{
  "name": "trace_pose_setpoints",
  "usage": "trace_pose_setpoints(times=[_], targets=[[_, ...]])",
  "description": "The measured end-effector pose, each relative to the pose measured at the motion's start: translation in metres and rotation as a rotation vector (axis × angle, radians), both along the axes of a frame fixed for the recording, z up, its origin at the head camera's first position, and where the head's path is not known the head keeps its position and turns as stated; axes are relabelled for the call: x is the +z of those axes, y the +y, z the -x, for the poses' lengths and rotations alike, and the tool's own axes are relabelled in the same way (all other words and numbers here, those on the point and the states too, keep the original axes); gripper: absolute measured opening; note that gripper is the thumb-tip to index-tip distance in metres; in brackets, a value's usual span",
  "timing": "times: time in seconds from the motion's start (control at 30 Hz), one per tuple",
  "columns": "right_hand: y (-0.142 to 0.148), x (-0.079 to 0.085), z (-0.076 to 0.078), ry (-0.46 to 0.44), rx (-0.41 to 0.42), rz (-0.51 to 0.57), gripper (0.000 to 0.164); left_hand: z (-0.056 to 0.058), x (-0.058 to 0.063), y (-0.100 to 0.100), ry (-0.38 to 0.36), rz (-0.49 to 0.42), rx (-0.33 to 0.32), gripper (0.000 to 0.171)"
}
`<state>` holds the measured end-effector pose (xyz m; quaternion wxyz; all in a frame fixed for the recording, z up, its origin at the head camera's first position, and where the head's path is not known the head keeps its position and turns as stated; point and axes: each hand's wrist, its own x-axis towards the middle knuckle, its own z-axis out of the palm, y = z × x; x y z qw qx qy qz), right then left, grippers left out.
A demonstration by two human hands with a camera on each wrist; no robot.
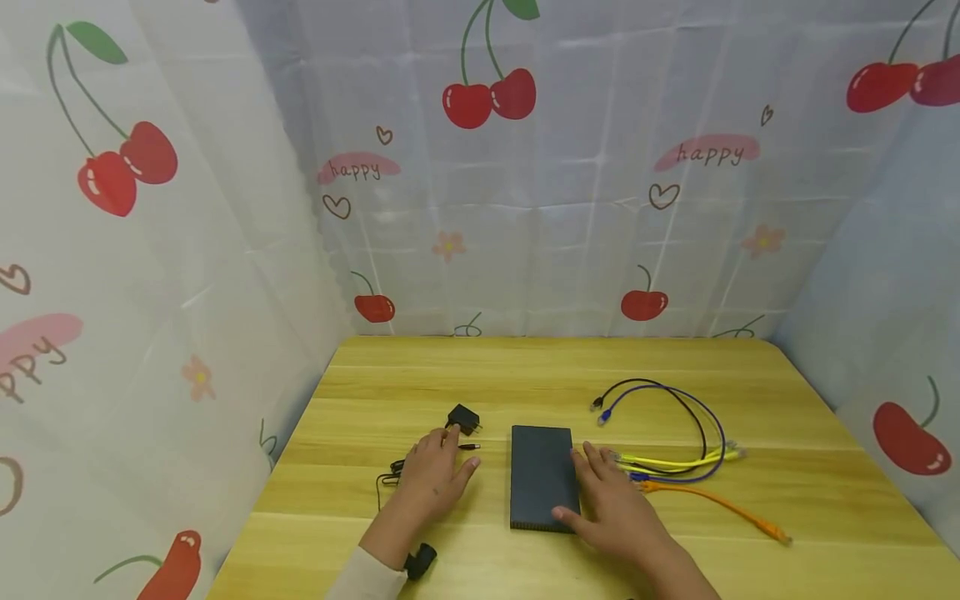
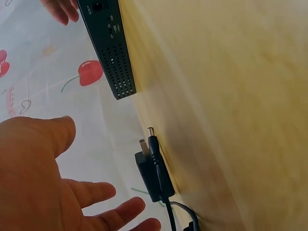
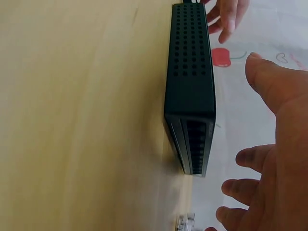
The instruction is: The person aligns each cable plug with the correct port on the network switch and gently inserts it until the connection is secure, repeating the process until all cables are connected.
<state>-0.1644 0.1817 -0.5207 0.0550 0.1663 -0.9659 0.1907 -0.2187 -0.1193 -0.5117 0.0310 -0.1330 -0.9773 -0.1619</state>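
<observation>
A flat black network switch point(image 1: 540, 479) lies on the wooden table; a row of ports point(image 3: 196, 147) shows on its right side, and a round power socket point(image 2: 97, 6) on its left. Beside its right edge my right hand point(image 1: 618, 512) hovers with fingers spread, thumb over the near corner in the head view. My left hand point(image 1: 431, 479), fingers loosely extended, is to the left of the switch and holds nothing. Just beyond its fingertips lie a black power adapter point(image 1: 465, 418) and the barrel plug point(image 2: 153, 137) of its cord.
To the right lie several network cables: yellow point(image 1: 667, 461), blue point(image 1: 707, 408), black point(image 1: 693, 410) and orange point(image 1: 723, 499). A small black object point(image 1: 422, 562) is by my left sleeve point(image 1: 369, 575). Cherry-printed curtains point(image 1: 540, 208) enclose the table's back and sides.
</observation>
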Motion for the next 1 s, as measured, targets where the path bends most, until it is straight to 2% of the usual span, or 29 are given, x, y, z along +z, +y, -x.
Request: trace_pose_setpoints(times=[0.17, 0.37, 0.53, 0.7, 0.83, 1.0], targets=[[-0.009, -0.001, 0.002, -0.045, 0.006, -0.004, 0.096, 0.004, -0.001, -0.003, 0.005, 0.000, 0.018, 0.073], [-0.018, -0.009, 0.003, -0.078, 0.006, -0.014, 0.096, 0.008, -0.006, -0.004, 0.017, 0.005, 0.009, 0.065], [-0.024, -0.010, 0.003, -0.078, 0.043, -0.018, 0.094, 0.011, -0.007, -0.004, 0.020, 0.023, 0.007, 0.061], [-0.031, -0.009, 0.009, -0.066, 0.076, -0.016, 0.088, 0.018, -0.009, -0.006, 0.011, 0.043, 0.015, 0.057], [-0.036, -0.014, 0.014, -0.086, 0.111, -0.016, 0.086, 0.023, -0.011, -0.008, 0.004, 0.052, 0.014, 0.053], [-0.042, -0.022, 0.014, -0.107, 0.135, -0.007, 0.083, 0.022, -0.014, -0.010, -0.019, 0.022, -0.010, 0.048]])
